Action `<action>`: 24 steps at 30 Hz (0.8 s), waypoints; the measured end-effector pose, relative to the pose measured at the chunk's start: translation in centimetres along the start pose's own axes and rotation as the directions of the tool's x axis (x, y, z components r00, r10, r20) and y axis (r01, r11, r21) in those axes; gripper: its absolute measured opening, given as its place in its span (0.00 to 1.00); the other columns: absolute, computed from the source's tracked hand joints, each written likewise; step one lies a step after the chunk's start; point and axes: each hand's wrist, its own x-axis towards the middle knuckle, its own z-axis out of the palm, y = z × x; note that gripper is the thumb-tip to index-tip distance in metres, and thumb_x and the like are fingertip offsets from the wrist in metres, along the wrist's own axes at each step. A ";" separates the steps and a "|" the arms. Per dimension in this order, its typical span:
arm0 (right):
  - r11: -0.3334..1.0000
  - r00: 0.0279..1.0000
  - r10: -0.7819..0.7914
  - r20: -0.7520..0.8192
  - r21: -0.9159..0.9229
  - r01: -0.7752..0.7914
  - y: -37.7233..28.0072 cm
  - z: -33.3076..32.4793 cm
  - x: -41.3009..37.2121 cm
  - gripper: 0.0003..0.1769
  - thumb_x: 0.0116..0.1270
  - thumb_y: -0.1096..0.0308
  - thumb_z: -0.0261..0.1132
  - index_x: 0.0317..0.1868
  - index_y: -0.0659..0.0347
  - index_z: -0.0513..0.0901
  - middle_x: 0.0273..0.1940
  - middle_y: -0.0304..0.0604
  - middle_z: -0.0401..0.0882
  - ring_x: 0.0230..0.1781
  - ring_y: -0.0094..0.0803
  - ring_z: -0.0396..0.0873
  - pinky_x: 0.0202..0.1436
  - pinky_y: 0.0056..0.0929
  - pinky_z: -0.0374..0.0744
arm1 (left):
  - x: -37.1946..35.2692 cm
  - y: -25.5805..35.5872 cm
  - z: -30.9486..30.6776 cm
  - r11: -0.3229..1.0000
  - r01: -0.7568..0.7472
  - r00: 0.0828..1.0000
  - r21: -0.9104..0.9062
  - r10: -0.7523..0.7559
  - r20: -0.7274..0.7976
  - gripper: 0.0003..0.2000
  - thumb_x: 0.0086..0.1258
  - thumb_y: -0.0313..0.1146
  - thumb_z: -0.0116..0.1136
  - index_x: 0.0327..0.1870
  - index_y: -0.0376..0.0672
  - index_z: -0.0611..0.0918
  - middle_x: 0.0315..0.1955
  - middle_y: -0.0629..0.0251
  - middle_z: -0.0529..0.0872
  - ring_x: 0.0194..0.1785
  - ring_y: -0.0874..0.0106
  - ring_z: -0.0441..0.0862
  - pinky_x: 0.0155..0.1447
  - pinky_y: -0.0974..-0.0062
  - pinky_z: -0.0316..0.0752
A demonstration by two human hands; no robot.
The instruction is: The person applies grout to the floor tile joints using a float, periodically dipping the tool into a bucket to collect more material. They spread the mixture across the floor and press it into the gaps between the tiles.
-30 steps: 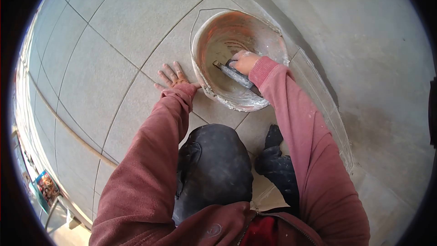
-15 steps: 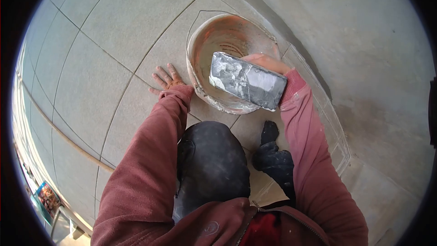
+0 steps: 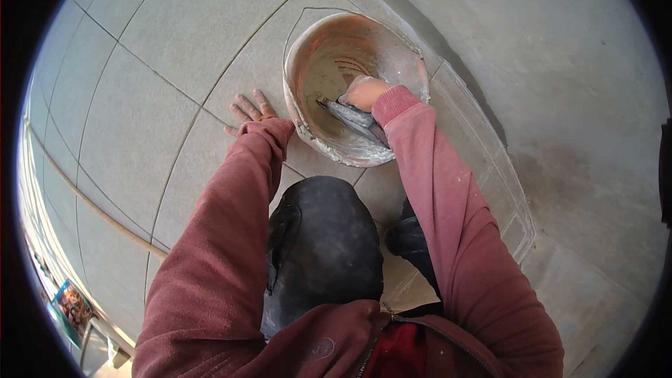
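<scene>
My right hand (image 3: 364,93) is closed around the handle side of a grey rectangular float (image 3: 355,119), down inside a bucket (image 3: 301,115). The float is tilted on edge, its surface smeared with white residue, and my sleeve covers its near end. The orange bucket is coated with pale, dried material, and a thin wet-looking layer shows inside. To the left of the bucket, my left hand (image 3: 253,108) lies flat on the tiled floor with fingers spread, dusted with the same pale material. Its wrist is close beside the bucket's rim.
Large grey floor tiles (image 3: 147,119) with dark joints surround the bucket. A pale wall (image 3: 560,49) rises on the right. My bent knee (image 3: 325,238) is close in front of the bucket. A long thin hose or cord (image 3: 91,203) runs along the left, near a colourful printed item (image 3: 73,304).
My right hand has lowered the float from above the bucket's rim into the bucket and turned it from face-up to edge-on. My left hand stays on the floor.
</scene>
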 end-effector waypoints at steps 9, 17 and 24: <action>0.756 0.747 -0.519 -0.416 0.185 0.628 2.2 -4.1 -10.3 0.20 0.63 0.58 0.55 0.52 0.60 0.77 0.47 0.50 0.78 0.47 0.40 0.77 0.54 0.34 0.73 | 0.4 -0.2 0.7 1.000 -0.004 1.000 -0.001 0.004 0.010 0.57 0.44 0.75 0.50 0.70 0.54 0.38 0.70 0.54 0.29 0.71 0.54 0.23 0.64 0.37 0.25; -0.143 0.564 0.665 -0.489 0.658 0.739 4.3 6.2 -17.2 0.28 0.61 0.54 0.56 0.59 0.58 0.68 0.57 0.47 0.70 0.57 0.42 0.69 0.66 0.44 0.60 | 4.0 -1.2 4.0 0.972 -0.073 0.996 0.223 0.083 -0.035 0.56 0.44 0.75 0.49 0.70 0.56 0.39 0.70 0.56 0.30 0.72 0.53 0.25 0.65 0.37 0.29; 0.232 0.380 0.580 -0.720 0.593 0.771 6.3 12.1 -11.4 0.27 0.64 0.54 0.51 0.60 0.60 0.66 0.58 0.46 0.68 0.59 0.41 0.66 0.65 0.40 0.62 | -3.0 0.9 0.7 0.809 -0.153 0.980 0.567 0.197 -0.017 0.42 0.60 0.65 0.37 0.70 0.51 0.41 0.70 0.53 0.35 0.69 0.41 0.29 0.66 0.38 0.33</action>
